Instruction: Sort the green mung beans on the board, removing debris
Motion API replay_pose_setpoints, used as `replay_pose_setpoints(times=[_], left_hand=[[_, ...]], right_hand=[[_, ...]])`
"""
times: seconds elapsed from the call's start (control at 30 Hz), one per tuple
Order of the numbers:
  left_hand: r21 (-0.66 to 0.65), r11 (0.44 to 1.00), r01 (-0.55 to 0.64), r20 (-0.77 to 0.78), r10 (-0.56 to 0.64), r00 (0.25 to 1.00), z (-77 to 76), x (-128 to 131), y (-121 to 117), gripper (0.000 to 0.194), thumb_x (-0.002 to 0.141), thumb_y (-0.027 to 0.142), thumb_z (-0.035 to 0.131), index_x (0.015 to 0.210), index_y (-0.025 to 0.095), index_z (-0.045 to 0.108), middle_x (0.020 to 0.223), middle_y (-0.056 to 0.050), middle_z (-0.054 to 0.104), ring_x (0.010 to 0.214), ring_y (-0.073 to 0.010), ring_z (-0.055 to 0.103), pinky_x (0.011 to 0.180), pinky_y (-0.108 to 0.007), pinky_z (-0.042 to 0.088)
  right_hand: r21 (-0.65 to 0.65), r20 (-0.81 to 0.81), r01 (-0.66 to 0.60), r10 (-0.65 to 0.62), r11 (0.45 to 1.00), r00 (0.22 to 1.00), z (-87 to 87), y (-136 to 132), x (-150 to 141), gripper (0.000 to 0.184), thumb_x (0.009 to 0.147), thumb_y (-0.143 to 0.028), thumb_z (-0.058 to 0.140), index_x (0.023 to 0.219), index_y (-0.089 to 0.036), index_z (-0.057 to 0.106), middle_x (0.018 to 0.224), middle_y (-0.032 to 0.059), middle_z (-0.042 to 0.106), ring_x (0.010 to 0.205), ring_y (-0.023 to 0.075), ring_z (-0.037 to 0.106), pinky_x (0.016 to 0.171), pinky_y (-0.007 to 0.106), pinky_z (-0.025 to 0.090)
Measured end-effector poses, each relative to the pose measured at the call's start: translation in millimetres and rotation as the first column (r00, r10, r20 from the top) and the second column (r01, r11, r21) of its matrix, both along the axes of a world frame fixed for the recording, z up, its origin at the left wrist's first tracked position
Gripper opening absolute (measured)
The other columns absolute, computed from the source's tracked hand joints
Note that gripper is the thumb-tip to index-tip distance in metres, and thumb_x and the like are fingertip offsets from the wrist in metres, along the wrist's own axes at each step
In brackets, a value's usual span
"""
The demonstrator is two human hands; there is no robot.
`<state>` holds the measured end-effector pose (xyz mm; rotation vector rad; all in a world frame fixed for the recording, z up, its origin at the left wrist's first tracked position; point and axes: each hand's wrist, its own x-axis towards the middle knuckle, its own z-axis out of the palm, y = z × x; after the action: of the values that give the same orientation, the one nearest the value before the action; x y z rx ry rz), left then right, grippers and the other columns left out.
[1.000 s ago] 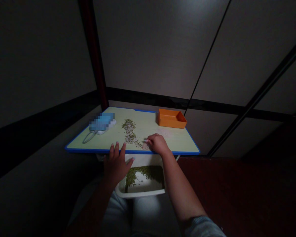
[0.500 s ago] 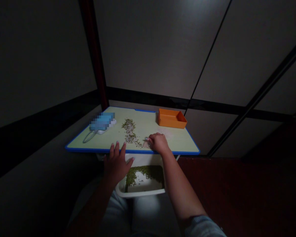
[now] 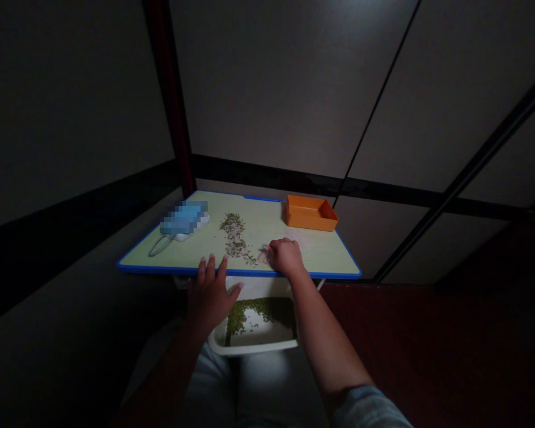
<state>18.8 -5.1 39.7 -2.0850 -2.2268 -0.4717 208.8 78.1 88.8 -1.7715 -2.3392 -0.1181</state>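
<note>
A pale green board with a blue rim [image 3: 187, 267] lies in front of me. A trail of small green grains mixed with pale bits [image 3: 236, 238] runs across its middle. My right hand [image 3: 286, 257] rests on the board at the near end of that trail, fingers curled and fingertips touching the grains. My left hand [image 3: 210, 292] lies with fingers spread on the left rim of a white tray [image 3: 254, 345] on my lap below the board's near edge. The tray holds a layer of green grains [image 3: 258, 312].
An orange box [image 3: 311, 213] stands open at the board's far right corner. A blue and white object with a looped cord [image 3: 182, 221] sits at the far left. Dark walls and a dark post [image 3: 169, 101] stand behind the board.
My right hand has shifted very slightly along the near end of the grain trail. My left hand has stayed on the tray.
</note>
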Motion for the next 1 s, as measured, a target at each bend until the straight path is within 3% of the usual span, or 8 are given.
replay_pose_setpoints(times=[0.63,1.0], left_hand=[[0.023,1.0,0.016,0.0,-0.016,1.0,-1.1,-0.5,0.3,0.07,0.085,0.051,0.04,0.146,0.021,0.027,0.157,-0.014,0.021,0.145,-0.0337,0.013,0.105,-0.06,0.032],[0.011,1.0,0.012,0.014,-0.012,1.0,-2.2,-1.4,-0.9,0.07,0.085,0.051,0.04,0.147,0.021,0.026,0.157,-0.013,0.02,0.146,-0.0333,0.012,0.106,-0.061,0.031]], right_hand=[[-0.006,0.011,0.053,-0.053,0.999,0.999,0.8,1.0,-5.4,0.032,0.097,-0.037,0.04,0.1,-0.021,0.068,0.101,0.0092,0.07,0.099,0.0206,0.058,0.08,0.031,0.036],[0.018,-0.009,0.01,-0.009,1.0,1.0,-0.9,2.3,-11.8,0.032,0.097,-0.036,0.041,0.098,-0.021,0.068,0.099,0.0089,0.07,0.098,0.0207,0.058,0.081,0.031,0.036]])
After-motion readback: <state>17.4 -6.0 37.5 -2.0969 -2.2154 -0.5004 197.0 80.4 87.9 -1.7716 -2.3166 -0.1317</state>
